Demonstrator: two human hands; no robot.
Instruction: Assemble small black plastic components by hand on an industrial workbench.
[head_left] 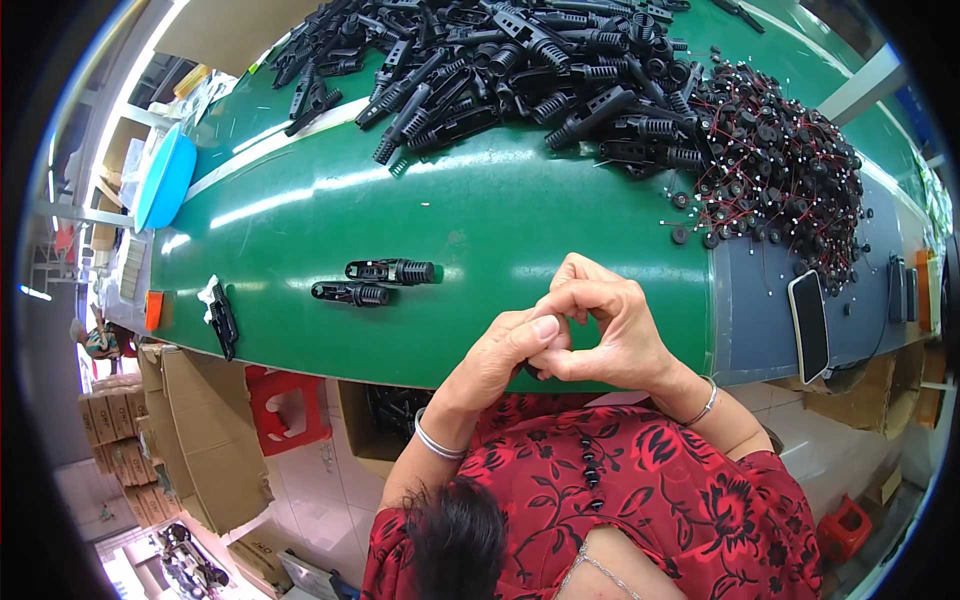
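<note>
Above the near edge of the green table, my left hand and my right hand meet, their fingertips pressed together. A small dark bit shows below the fingers; what they hold is mostly hidden. Left of them, two black plastic housings with ribbed ends lie side by side on the table. A large heap of similar black housings covers the far side. At the right rises a pile of small round black parts with red wires.
A phone-like slab lies on the grey mat at right. Toward the left are a black piece with white material, an orange block and a blue basin. Cardboard boxes and a red stool stand below the table edge.
</note>
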